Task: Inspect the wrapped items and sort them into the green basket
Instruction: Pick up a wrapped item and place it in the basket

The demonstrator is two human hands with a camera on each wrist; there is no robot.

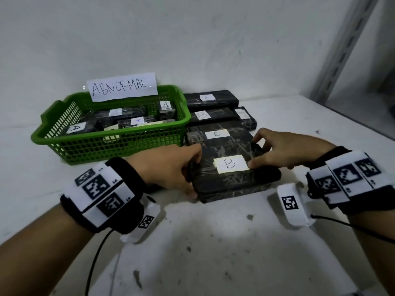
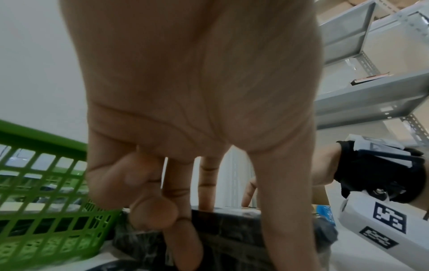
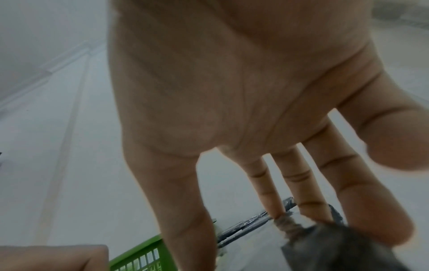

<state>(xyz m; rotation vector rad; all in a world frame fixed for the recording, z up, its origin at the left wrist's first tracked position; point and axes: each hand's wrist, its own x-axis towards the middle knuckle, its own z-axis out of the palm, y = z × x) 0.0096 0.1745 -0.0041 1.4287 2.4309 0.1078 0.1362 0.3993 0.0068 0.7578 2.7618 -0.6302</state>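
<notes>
A black wrapped packet (image 1: 233, 178) with a white label marked B lies on the white table, just right of the green basket (image 1: 111, 144). My left hand (image 1: 183, 167) grips the packet's left end, thumb on the near edge, fingers over the top (image 2: 232, 225). My right hand (image 1: 269, 150) holds its right end (image 3: 336, 247), thumb pressing beside the label, fingertips on the far corner. The basket carries an ABNORMAL sign and holds several black packets labelled A.
Behind the held packet lie more black wrapped packets: another B (image 1: 217, 134), a further B (image 1: 211, 115), an A (image 1: 210, 99) against the wall, and a small one (image 1: 245, 118). Metal shelving (image 1: 346, 45) rises at the right. The table edge falls away at far right.
</notes>
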